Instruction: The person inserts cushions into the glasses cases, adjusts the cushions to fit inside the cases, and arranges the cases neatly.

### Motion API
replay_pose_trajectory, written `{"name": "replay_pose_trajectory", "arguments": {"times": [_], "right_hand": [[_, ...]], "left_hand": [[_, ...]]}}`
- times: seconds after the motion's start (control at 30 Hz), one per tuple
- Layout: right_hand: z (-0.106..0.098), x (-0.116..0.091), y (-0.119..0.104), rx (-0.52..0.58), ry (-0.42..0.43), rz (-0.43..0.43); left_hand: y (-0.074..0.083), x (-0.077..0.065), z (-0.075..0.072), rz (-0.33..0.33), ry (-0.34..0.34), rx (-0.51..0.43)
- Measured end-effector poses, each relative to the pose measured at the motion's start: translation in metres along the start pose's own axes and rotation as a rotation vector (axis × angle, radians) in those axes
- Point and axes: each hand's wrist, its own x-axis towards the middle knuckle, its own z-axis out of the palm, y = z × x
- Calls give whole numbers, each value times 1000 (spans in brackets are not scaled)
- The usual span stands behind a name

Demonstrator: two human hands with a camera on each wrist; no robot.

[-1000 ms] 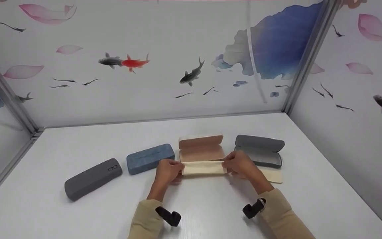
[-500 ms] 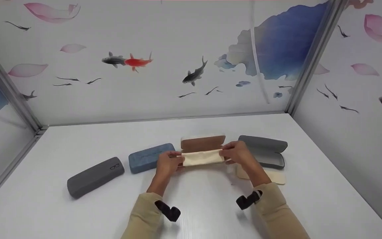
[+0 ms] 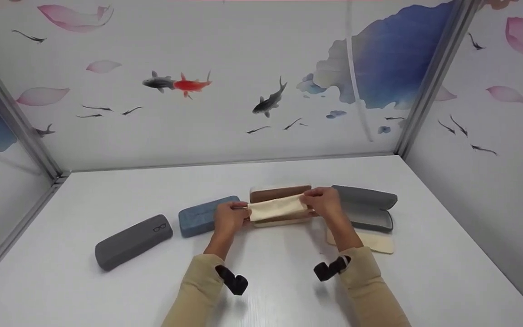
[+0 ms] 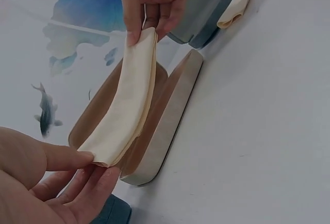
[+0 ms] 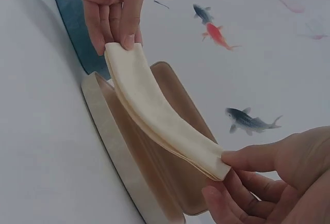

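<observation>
A folded cream cloth (image 3: 276,208) is stretched as a strip between the two hands, sagging a little in the middle. My left hand (image 3: 230,219) pinches its left end between thumb and fingers, and my right hand (image 3: 328,203) pinches the right end. Beneath the strip lies an open glasses case (image 4: 170,123), pale outside and tan inside, its lid (image 5: 185,131) standing up at the back. In both wrist views the cloth hangs above the case, partly covering the opening.
Left of the hands are a closed blue glasses case (image 3: 200,217) and a closed dark grey one (image 3: 132,243) with a spectacles print. To the right stands an open grey case (image 3: 368,199), with a second folded cream cloth (image 3: 380,244) in front of it. Printed walls (image 3: 225,136) enclose the table.
Both hands have moved forward with the cloth, from in front of the open tan-lined case to above it. The strip's right end now sits higher in the head view.
</observation>
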Motion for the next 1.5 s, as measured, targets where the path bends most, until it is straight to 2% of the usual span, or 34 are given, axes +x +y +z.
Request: {"name": "replay_pose_trajectory", "arguments": {"times": [0.13,0.3,0.47,0.6,0.77,0.93,1.17,1.27,1.5], "right_hand": [[-2,1,5,10,30,-34],[-4,3,11,12,64,-37],[-2,6,19,18,117,-39],[1,9,26,28,129,-39],[6,11,33,46,124,-38],[9,12,34,17,136,-48],[10,11,39,-5,136,-62],[11,11,39,-17,143,-51],[11,13,37,-16,145,-6]], "left_hand": [[3,1,2,26,12,7],[4,3,5,39,27,7],[0,5,11,51,4,4],[-5,8,14,56,13,8],[-10,12,16,87,44,80],[-11,13,18,114,74,124],[-6,12,19,71,97,120],[-6,11,20,83,109,143],[-5,10,24,136,157,281]]}}
